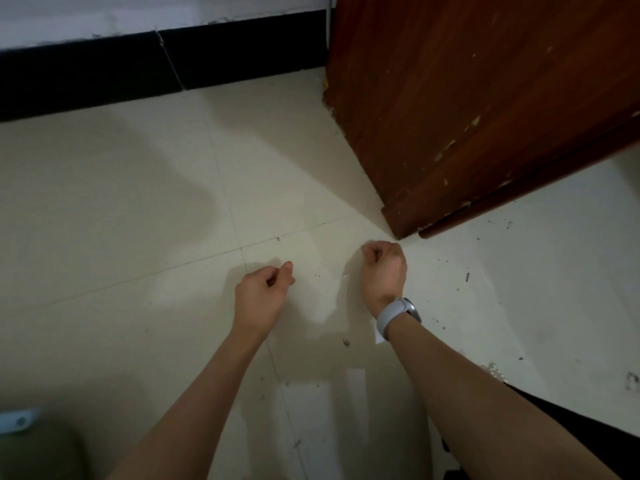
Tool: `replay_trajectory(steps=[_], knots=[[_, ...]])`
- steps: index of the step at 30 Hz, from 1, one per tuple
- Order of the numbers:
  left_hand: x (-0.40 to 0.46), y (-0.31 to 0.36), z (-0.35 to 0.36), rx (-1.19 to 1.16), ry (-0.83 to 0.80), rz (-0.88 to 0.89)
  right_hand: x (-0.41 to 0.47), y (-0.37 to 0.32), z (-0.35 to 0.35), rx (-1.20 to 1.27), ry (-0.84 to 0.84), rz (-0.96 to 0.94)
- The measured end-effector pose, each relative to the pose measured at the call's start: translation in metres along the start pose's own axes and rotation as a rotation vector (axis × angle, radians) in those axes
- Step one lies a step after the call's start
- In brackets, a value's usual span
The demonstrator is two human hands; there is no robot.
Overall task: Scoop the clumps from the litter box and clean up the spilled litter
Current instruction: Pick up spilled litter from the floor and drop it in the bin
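My left hand (263,289) and right hand (382,268) are both out over the tiled floor (138,202), fingers curled. A thin clear plastic film (349,299) seems stretched between them, though I can't tell for sure what I'm gripping. Dark spilled litter specks (467,277) dot the floor right of my watch (398,315), near the wooden door (485,98).

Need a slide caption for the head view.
Both hands, left and right, curled over tile floor near wooden door.
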State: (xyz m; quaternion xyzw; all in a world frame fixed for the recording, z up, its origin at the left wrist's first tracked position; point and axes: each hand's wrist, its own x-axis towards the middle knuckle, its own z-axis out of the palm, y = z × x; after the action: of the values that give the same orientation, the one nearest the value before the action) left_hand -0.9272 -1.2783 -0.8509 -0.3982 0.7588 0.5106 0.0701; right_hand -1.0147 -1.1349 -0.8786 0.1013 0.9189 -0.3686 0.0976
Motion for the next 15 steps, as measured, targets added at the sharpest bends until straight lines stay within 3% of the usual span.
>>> replay_trajectory(steps=[15], knots=[[-0.0044,-0.0041,-0.0069,-0.014,0.021,-0.079,-0.0005,-0.0074,0.0041,-0.145,-0.094,-0.139]])
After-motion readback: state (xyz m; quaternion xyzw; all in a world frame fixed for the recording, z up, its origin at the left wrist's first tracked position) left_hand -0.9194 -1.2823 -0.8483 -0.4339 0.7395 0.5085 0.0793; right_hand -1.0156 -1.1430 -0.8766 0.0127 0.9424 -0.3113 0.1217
